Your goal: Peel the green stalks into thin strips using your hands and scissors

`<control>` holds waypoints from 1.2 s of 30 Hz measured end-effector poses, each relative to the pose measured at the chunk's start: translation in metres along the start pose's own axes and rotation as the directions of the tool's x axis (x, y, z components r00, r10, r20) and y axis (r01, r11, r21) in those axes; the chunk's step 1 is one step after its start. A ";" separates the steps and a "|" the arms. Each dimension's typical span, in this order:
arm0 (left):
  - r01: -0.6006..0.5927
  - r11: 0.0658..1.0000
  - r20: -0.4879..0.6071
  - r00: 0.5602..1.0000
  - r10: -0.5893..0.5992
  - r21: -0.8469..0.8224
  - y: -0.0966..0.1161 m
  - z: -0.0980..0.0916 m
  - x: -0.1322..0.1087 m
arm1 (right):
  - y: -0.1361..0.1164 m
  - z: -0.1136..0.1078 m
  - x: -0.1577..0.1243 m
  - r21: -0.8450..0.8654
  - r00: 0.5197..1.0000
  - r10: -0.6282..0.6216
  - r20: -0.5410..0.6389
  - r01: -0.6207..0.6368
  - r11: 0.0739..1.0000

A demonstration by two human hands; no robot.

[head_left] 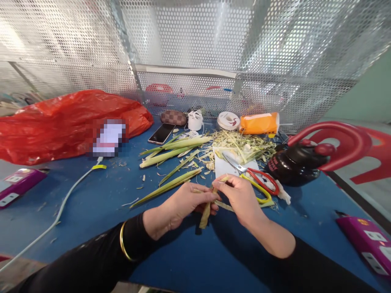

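Note:
Between my hands, low over the blue table [171,252], is a folded strip of dried leaf [205,216] whose wider end hangs down. My left hand [186,203] pinches it between thumb and fingers from the left. The fingertips of my right hand [240,197] are closed on its upper part, close to my left thumb. A pale strip sticks out below my right fingers. Beyond my hands lie long green leaf stalks [174,183] and a heap of shredded leaf [241,142]. Red-handled scissors [262,179] and a yellow-handled pair [261,195] lie by my right hand.
A red plastic bag [70,122] and a cabled phone [108,138] are at the left. A dark phone [161,133], a spool [228,121] and an orange packet [259,123] line the back. A black bottle [293,165] stands right. Purple power strips [21,185] flank both sides.

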State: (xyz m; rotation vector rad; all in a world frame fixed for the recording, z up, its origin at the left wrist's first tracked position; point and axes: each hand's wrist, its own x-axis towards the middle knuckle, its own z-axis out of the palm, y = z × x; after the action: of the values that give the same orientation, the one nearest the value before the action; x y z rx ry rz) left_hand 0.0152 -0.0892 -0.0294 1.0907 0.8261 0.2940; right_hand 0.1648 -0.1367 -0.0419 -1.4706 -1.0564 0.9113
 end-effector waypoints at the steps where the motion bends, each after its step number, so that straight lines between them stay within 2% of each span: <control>1: -0.020 1.000 -0.008 1.000 0.020 -0.020 0.000 -0.001 0.000 | -0.001 -0.003 0.001 -0.031 0.999 -0.033 -0.020 0.032 0.999; 3: -0.082 0.993 -0.054 0.996 0.077 -0.088 0.001 -0.003 0.001 | -0.004 -0.010 0.002 -0.102 0.980 -0.141 -0.140 0.128 0.987; 5: -0.153 0.969 -0.114 0.985 0.133 -0.194 0.004 -0.006 0.002 | -0.008 -0.015 0.000 -0.217 0.904 -0.297 -0.309 0.237 0.947; 6: -0.186 0.952 -0.136 0.978 0.156 -0.241 0.006 -0.008 0.003 | -0.010 -0.017 -0.003 -0.284 0.859 -0.369 -0.354 0.277 0.918; 7: -0.217 0.935 -0.154 0.972 0.179 -0.279 0.008 -0.008 0.003 | -0.011 -0.016 -0.005 -0.346 0.844 -0.417 -0.337 0.301 0.888; 8: -0.240 0.920 -0.168 0.966 0.195 -0.311 0.009 -0.009 0.003 | -0.012 -0.014 -0.009 -0.378 0.862 -0.430 -0.267 0.317 0.870; 10: -0.259 0.899 -0.179 0.962 0.207 -0.352 0.011 -0.008 0.002 | -0.013 -0.007 -0.014 -0.339 0.944 -0.328 -0.026 0.300 0.892; 12: -0.265 0.893 -0.166 0.962 0.218 -0.363 0.010 -0.005 0.001 | -0.012 0.002 -0.017 -0.264 0.974 -0.196 0.115 0.220 0.939; 13: -0.273 0.896 -0.155 0.960 0.231 -0.350 0.009 -0.004 0.000 | -0.011 0.005 -0.018 -0.234 0.980 -0.139 0.144 0.170 0.957; 15: -0.304 0.909 -0.146 0.951 0.272 -0.287 0.006 -0.001 -0.001 | -0.010 0.010 -0.018 -0.204 0.987 -0.059 0.151 0.090 0.975; 17: -0.332 0.916 -0.147 0.941 0.305 -0.226 0.005 0.000 -0.001 | -0.010 0.010 -0.018 -0.201 0.989 -0.045 0.142 0.073 0.977; 26: -0.298 0.901 -0.075 0.954 0.290 -0.317 0.002 0.000 0.000 | -0.010 0.005 -0.020 -0.172 0.949 -0.192 0.249 0.239 0.956; 36: -0.303 0.894 -0.136 0.952 0.273 -0.331 0.004 0.002 0.000 | -0.012 0.003 -0.021 -0.222 0.924 -0.250 0.290 0.319 0.922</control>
State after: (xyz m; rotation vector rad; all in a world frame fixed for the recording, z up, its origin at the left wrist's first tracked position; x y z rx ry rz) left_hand 0.0169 -0.0888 -0.0252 0.8662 0.6533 0.7167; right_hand 0.1533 -0.1550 -0.0304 -1.3847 -1.5939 0.7827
